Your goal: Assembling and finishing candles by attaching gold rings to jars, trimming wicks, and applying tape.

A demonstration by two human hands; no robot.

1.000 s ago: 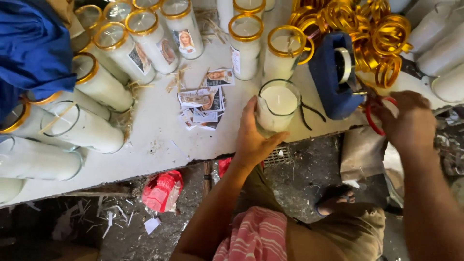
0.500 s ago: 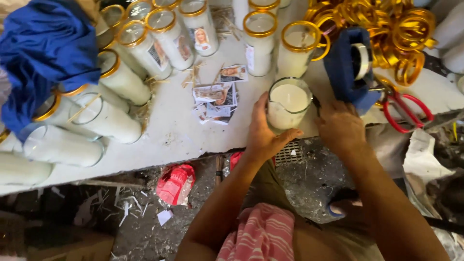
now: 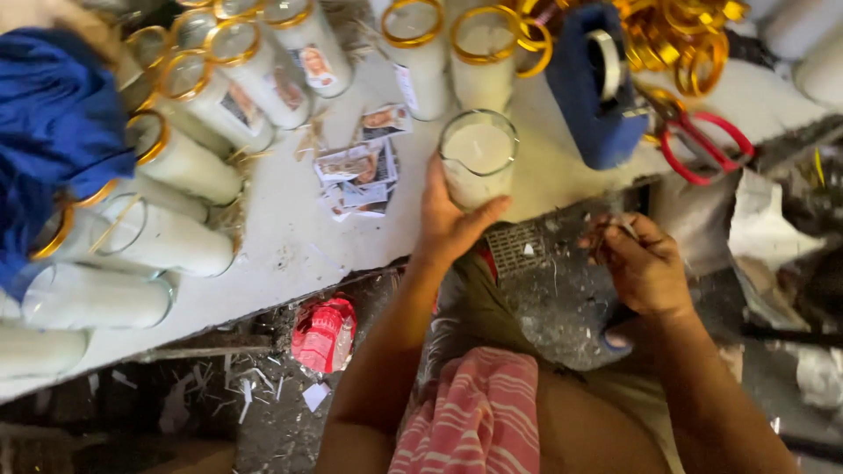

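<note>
Standing upright near the front edge of the pale desk [image 3: 290,254], a clear glass candle [image 3: 477,158] filled with white wax is gripped by the left hand [image 3: 450,219]: the thumb presses its near side and the fingers [image 3: 436,175] curl round its left wall, clamped on the glass. The right hand [image 3: 645,268] hangs off the desk, lower and to the right, over the person's lap; its fingers are drawn together around something small and thin, though what it is cannot be made out.

Just left of the candle lies a loose heap of small printed picture labels [image 3: 356,171]. Behind it stand two more white candles with gold rims [image 3: 443,48], and further left a crowd of the same tall candles, some upright with labels on them [image 3: 263,79], others lying on their sides [image 3: 149,233]. A blue cloth [image 3: 53,132] is draped over the far-left ones.

To the right of the held candle sits a blue tape dispenser [image 3: 597,88] with a roll in it, then red-handled scissors [image 3: 702,145] lying flat, and behind them a pile of gold rings [image 3: 685,31].

Across the person's lap lies a pink-and-white striped cloth [image 3: 479,417]. On the littered floor below the desk edge rests a crumpled red packet [image 3: 323,332].
</note>
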